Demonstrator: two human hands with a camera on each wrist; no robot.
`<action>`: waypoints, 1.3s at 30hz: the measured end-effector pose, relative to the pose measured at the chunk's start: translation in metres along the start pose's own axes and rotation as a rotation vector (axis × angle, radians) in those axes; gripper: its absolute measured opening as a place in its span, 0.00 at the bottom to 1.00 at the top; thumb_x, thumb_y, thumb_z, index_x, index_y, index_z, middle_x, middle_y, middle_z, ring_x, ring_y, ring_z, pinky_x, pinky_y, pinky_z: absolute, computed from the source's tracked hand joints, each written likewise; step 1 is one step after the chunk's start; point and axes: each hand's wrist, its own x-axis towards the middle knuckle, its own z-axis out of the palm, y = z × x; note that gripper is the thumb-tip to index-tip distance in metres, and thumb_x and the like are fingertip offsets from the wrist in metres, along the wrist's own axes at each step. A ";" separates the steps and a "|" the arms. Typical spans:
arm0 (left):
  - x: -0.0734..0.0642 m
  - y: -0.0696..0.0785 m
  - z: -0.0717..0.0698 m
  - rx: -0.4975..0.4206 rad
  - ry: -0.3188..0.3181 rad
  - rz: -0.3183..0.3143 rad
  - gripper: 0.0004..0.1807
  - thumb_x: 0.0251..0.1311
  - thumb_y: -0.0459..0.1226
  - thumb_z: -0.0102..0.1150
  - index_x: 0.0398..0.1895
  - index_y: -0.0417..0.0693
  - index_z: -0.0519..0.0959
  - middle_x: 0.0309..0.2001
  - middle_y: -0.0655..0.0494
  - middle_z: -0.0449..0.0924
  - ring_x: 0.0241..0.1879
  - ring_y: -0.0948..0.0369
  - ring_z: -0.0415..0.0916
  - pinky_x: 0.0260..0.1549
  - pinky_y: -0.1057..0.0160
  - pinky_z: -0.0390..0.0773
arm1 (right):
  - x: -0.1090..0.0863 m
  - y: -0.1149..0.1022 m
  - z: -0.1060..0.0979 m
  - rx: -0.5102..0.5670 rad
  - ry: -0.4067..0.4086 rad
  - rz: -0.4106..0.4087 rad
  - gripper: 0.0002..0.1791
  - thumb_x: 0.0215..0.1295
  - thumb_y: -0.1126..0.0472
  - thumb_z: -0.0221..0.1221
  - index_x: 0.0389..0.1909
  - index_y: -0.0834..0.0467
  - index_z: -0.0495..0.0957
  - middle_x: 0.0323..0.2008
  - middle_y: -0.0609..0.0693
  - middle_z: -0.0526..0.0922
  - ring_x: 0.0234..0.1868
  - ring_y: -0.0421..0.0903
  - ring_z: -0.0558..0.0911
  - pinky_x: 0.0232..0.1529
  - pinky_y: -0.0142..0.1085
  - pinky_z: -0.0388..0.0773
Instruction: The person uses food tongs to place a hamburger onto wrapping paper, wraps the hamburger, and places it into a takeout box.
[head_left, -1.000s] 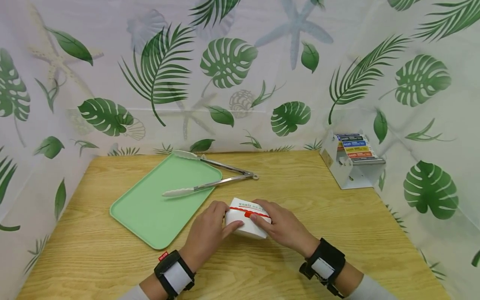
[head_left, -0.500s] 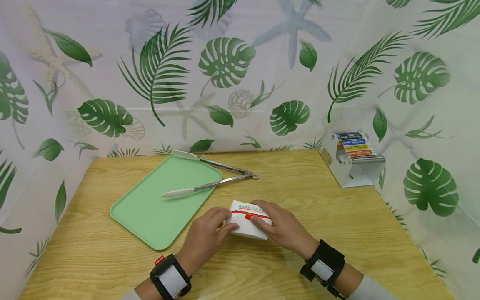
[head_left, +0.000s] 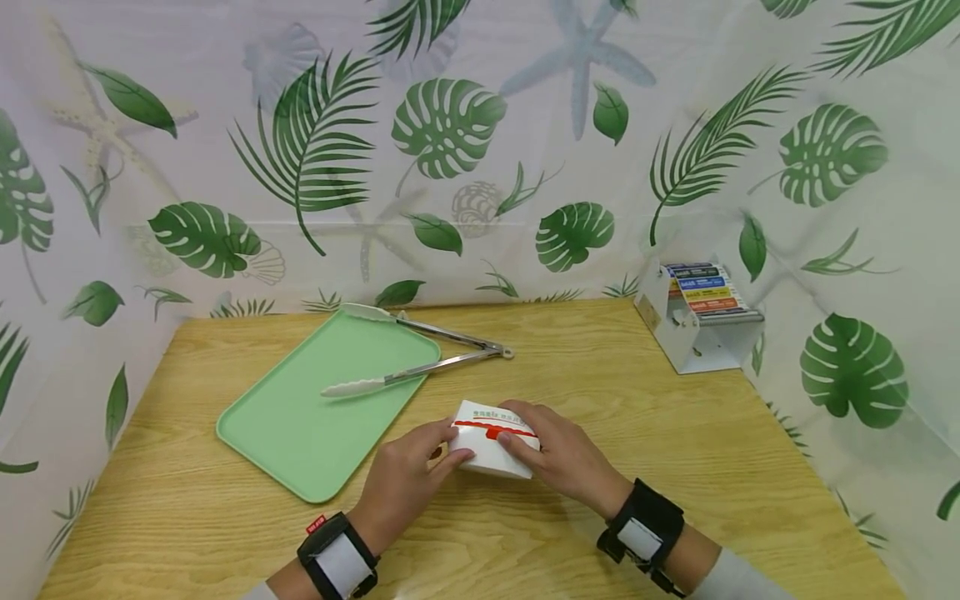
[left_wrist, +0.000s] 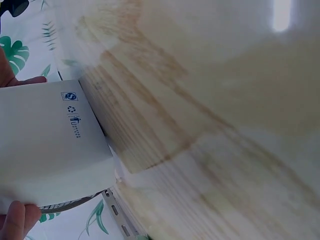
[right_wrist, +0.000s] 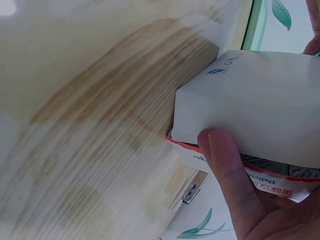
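A white paper burger box [head_left: 487, 457] with a wavy red band and a small red tab is held between both hands above the near middle of the table. My left hand [head_left: 401, 473] grips its left end, thumb on the near face and fingers at the far edge. On the right end, my right hand [head_left: 566, 462] holds the box with fingers behind and thumb close by the red tab. The right wrist view shows the box's plain white side [right_wrist: 265, 100], a thumb [right_wrist: 225, 160] pressing near the red-edged flap, and a dark patterned interior in the gap.
Left of the hands lies a light green tray [head_left: 300, 433]. Spread tongs [head_left: 442, 363] with white tips rest partly on it. A white metal dispenser [head_left: 701, 333] with coloured label rolls stands at the back right. Leaf-patterned cloth [head_left: 480, 208] walls the wooden table [head_left: 637, 400].
The left hand has shifted slightly left and its thumb has drawn back toward the box's left end. The right hand keeps its grip.
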 end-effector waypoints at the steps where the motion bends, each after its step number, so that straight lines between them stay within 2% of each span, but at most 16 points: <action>1: 0.000 0.000 0.000 0.006 0.007 0.018 0.15 0.54 0.43 0.75 0.41 0.48 0.85 0.48 0.50 0.88 0.40 0.63 0.87 0.36 0.66 0.84 | 0.000 0.000 0.000 -0.001 0.001 0.001 0.30 0.72 0.36 0.54 0.68 0.45 0.73 0.63 0.47 0.78 0.59 0.48 0.78 0.56 0.51 0.75; 5: 0.000 -0.002 0.000 0.008 0.037 0.063 0.13 0.52 0.41 0.76 0.39 0.45 0.87 0.50 0.47 0.87 0.48 0.56 0.86 0.41 0.61 0.85 | 0.001 0.000 -0.001 -0.003 0.005 0.000 0.29 0.72 0.35 0.54 0.69 0.42 0.72 0.63 0.47 0.78 0.60 0.47 0.78 0.57 0.50 0.74; 8: 0.000 -0.004 0.002 0.007 0.054 0.083 0.14 0.51 0.40 0.77 0.39 0.44 0.88 0.49 0.46 0.87 0.47 0.56 0.87 0.41 0.61 0.84 | 0.000 0.000 -0.001 0.002 0.010 -0.001 0.29 0.72 0.36 0.54 0.70 0.42 0.72 0.63 0.47 0.78 0.60 0.47 0.78 0.57 0.50 0.74; 16: -0.004 -0.006 0.002 -0.043 0.045 0.065 0.16 0.52 0.40 0.77 0.43 0.44 0.89 0.51 0.48 0.86 0.49 0.57 0.86 0.44 0.62 0.84 | 0.000 0.000 0.001 0.022 -0.016 0.030 0.33 0.73 0.34 0.52 0.74 0.42 0.67 0.68 0.50 0.74 0.68 0.53 0.73 0.63 0.57 0.71; 20: -0.004 -0.008 0.001 -0.081 0.022 0.065 0.14 0.51 0.40 0.77 0.40 0.46 0.88 0.53 0.48 0.86 0.45 0.59 0.86 0.41 0.65 0.84 | 0.001 0.000 0.002 0.048 -0.019 0.078 0.34 0.72 0.36 0.54 0.73 0.47 0.67 0.68 0.51 0.75 0.64 0.51 0.76 0.61 0.55 0.72; 25: -0.001 -0.011 0.000 -0.215 -0.051 0.003 0.12 0.51 0.38 0.77 0.37 0.47 0.84 0.57 0.49 0.82 0.48 0.57 0.84 0.37 0.73 0.82 | 0.000 0.001 0.003 0.069 -0.017 0.095 0.31 0.71 0.38 0.58 0.69 0.49 0.70 0.61 0.50 0.79 0.52 0.46 0.79 0.52 0.48 0.75; 27: 0.001 -0.012 -0.001 -0.261 -0.078 -0.033 0.11 0.53 0.38 0.75 0.38 0.48 0.84 0.58 0.50 0.81 0.52 0.55 0.83 0.38 0.74 0.81 | 0.000 0.002 0.003 0.082 -0.015 0.086 0.29 0.71 0.39 0.59 0.67 0.47 0.71 0.59 0.48 0.80 0.50 0.45 0.79 0.51 0.46 0.75; 29: 0.003 -0.012 -0.002 -0.279 -0.092 -0.051 0.13 0.54 0.38 0.74 0.41 0.46 0.84 0.56 0.51 0.82 0.52 0.57 0.83 0.38 0.74 0.81 | 0.000 0.003 0.002 0.091 -0.014 0.069 0.28 0.71 0.39 0.59 0.66 0.46 0.72 0.59 0.47 0.80 0.51 0.45 0.79 0.51 0.46 0.75; 32: 0.006 -0.012 -0.004 -0.233 -0.121 -0.047 0.19 0.57 0.39 0.74 0.49 0.44 0.82 0.52 0.53 0.83 0.48 0.60 0.82 0.39 0.71 0.82 | 0.000 0.004 0.003 0.095 -0.003 0.055 0.27 0.71 0.39 0.58 0.66 0.45 0.73 0.62 0.47 0.78 0.57 0.46 0.79 0.56 0.50 0.74; 34: 0.008 -0.012 -0.005 -0.170 -0.164 -0.047 0.26 0.59 0.43 0.73 0.58 0.44 0.78 0.53 0.53 0.80 0.49 0.60 0.80 0.42 0.66 0.83 | 0.000 0.004 0.003 0.098 0.003 0.050 0.28 0.71 0.38 0.58 0.67 0.45 0.73 0.65 0.47 0.77 0.62 0.48 0.77 0.59 0.53 0.73; 35: 0.010 -0.012 -0.005 -0.144 -0.196 -0.056 0.30 0.61 0.44 0.72 0.63 0.45 0.75 0.55 0.53 0.78 0.50 0.60 0.78 0.46 0.63 0.82 | 0.000 0.004 0.004 0.100 0.006 0.048 0.28 0.71 0.38 0.58 0.67 0.45 0.73 0.65 0.47 0.77 0.63 0.49 0.77 0.60 0.54 0.73; 39: 0.016 -0.012 -0.002 -0.088 -0.362 -0.100 0.40 0.61 0.56 0.67 0.74 0.53 0.67 0.69 0.49 0.67 0.62 0.53 0.70 0.56 0.51 0.76 | -0.002 0.003 0.006 0.105 0.016 0.039 0.30 0.70 0.38 0.59 0.67 0.46 0.74 0.65 0.47 0.77 0.65 0.50 0.76 0.61 0.54 0.72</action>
